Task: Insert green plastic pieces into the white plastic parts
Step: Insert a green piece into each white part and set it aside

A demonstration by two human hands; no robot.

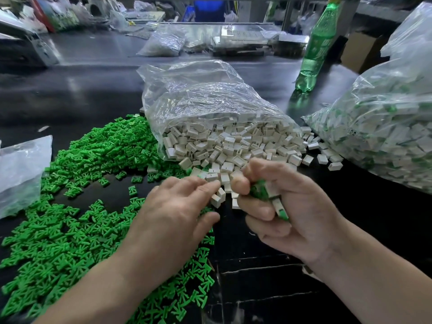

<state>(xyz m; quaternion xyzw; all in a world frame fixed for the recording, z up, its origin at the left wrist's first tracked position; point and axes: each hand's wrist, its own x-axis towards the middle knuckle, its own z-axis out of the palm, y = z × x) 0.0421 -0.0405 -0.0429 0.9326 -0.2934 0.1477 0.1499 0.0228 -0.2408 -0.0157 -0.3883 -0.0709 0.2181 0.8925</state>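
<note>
A big heap of green plastic pieces (pixel 77 183) covers the dark table on the left. White plastic parts (pixel 233 146) spill from an open clear bag (pixel 205 99) in the middle. My right hand (pixel 287 206) is curled around several assembled white parts with green inserts (pixel 268 195), which fill its palm. My left hand (pixel 177 211) lies palm down over the edge of the green heap, its fingertips touching a loose white part (pixel 218 197) at the front of the white pile.
A clear bag of assembled white-and-green parts (pixel 383 127) stands at the right. A green bottle (pixel 315 47) stands behind it. Another plastic bag (pixel 21 169) lies at the left edge. Bags and equipment crowd the far side of the table.
</note>
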